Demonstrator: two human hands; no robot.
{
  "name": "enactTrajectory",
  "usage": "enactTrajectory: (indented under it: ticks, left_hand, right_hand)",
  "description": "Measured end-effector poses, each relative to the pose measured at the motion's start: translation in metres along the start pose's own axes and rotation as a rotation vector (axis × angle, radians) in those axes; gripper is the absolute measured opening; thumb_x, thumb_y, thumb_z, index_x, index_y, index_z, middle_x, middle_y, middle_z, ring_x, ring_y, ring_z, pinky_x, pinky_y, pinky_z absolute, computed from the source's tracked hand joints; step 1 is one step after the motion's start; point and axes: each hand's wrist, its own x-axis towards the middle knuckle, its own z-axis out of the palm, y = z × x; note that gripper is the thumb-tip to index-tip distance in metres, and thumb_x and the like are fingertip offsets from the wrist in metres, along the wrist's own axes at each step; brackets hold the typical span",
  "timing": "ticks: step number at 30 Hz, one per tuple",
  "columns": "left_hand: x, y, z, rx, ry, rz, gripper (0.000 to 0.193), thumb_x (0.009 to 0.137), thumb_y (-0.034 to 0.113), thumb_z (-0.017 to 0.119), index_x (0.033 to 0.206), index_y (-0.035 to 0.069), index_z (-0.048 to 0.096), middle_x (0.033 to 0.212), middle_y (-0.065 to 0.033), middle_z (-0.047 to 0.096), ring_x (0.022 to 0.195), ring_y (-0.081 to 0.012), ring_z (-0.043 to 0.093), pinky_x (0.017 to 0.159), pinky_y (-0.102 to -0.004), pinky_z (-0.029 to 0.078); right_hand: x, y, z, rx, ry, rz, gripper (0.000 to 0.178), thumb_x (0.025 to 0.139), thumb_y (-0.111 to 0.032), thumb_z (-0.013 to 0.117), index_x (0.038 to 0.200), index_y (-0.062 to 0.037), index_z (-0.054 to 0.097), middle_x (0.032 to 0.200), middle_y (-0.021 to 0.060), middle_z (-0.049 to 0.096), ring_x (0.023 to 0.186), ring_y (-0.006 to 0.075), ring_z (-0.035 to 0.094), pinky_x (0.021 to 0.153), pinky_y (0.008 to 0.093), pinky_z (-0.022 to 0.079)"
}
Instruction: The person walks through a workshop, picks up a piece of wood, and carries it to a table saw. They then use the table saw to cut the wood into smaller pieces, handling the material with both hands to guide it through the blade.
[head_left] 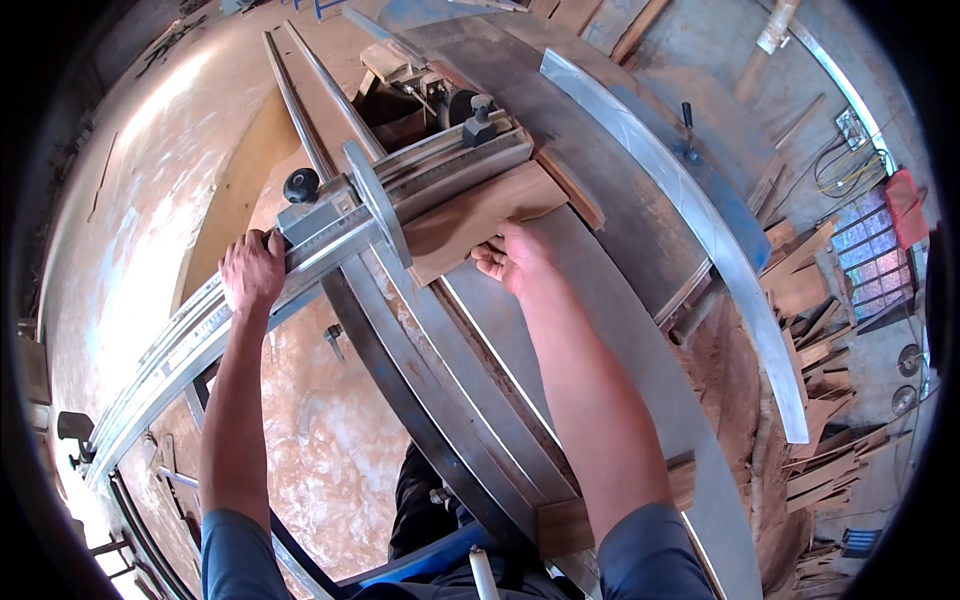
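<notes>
A flat brown wooden board (480,220) lies on the sliding table saw, against the metal crosscut fence (455,165). My right hand (515,258) is at the board's near edge, fingers curled and thumb against the wood; it appears to grip that edge. Further left, my left hand (252,272) is wrapped over the fence rail, beside a black round knob (300,185) and a flat metal stop plate (375,205). The palm hides what lies beneath it. No blade can be made out.
A long metal rip fence (690,205) stands on the right of the saw table. Wooden offcuts (565,528) rest at its near end, close to my body. Scrap wood (830,450) is heaped along the right wall. The sliding rails (295,95) stretch away at the far left.
</notes>
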Motion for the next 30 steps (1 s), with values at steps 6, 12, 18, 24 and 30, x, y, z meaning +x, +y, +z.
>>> enactTrajectory:
  ticks: [6, 12, 18, 24, 30]
  left_hand:
    - [0.0, -0.006, -0.003, 0.004, -0.011, -0.009, 0.042, 0.091, 0.042, 0.044, 0.098, 0.005, 0.065, 0.101, -0.0175, 0.064, 0.102, -0.0325, 0.058, 0.092, -0.0445, 0.04]
    - [-0.001, -0.008, 0.0, -0.012, 0.022, -0.004, 0.044, 0.092, 0.044, 0.043, 0.099, 0.005, 0.064, 0.103, -0.0179, 0.064, 0.103, -0.0328, 0.058, 0.092, -0.044, 0.04]
    - [-0.001, -0.01, 0.007, 0.074, -0.021, 0.023, 0.047, 0.093, 0.048, 0.043, 0.102, 0.007, 0.064, 0.105, -0.0184, 0.064, 0.103, -0.035, 0.058, 0.092, -0.0457, 0.041]
    - [0.013, -0.044, 0.039, -0.027, -0.042, 0.038, 0.049, 0.094, 0.051, 0.038, 0.116, 0.013, 0.06, 0.107, -0.0207, 0.063, 0.101, -0.0414, 0.059, 0.087, -0.0523, 0.044]
    - [-0.117, 0.004, 0.009, -0.393, 0.173, 0.448, 0.051, 0.09, 0.029, 0.061, 0.133, 0.003, 0.047, 0.123, -0.0204, 0.054, 0.115, -0.0368, 0.049, 0.099, -0.0465, 0.037]
  right_hand:
    - [-0.012, 0.019, 0.027, -0.289, 0.14, -0.216, 0.026, 0.095, -0.023, 0.054, 0.118, -0.0108, 0.055, 0.089, 0.0005, 0.06, 0.06, 0.0101, 0.053, 0.055, 0.0298, 0.045]
    - [0.003, 0.022, 0.023, -0.337, 0.167, -0.345, 0.027, 0.094, -0.021, 0.054, 0.118, -0.0076, 0.058, 0.095, 0.0025, 0.062, 0.068, 0.0111, 0.055, 0.058, 0.0282, 0.046]
    - [-0.055, -0.005, -0.049, -0.507, 0.243, -0.772, 0.022, 0.092, -0.009, 0.053, 0.107, 0.0024, 0.065, 0.099, 0.0077, 0.067, 0.083, 0.0129, 0.059, 0.074, 0.0262, 0.046]
    - [-0.219, 0.0, -0.212, -0.42, 0.511, -0.78, 0.019, 0.093, -0.012, 0.055, 0.104, 0.0009, 0.066, 0.09, 0.0022, 0.063, 0.074, 0.0071, 0.053, 0.066, 0.0219, 0.043]
    - [-0.428, 0.091, -0.374, -0.667, 0.97, -0.555, 0.016, 0.093, -0.011, 0.055, 0.097, 0.0002, 0.066, 0.077, -0.0001, 0.059, 0.072, 0.0061, 0.051, 0.065, 0.0233, 0.043]
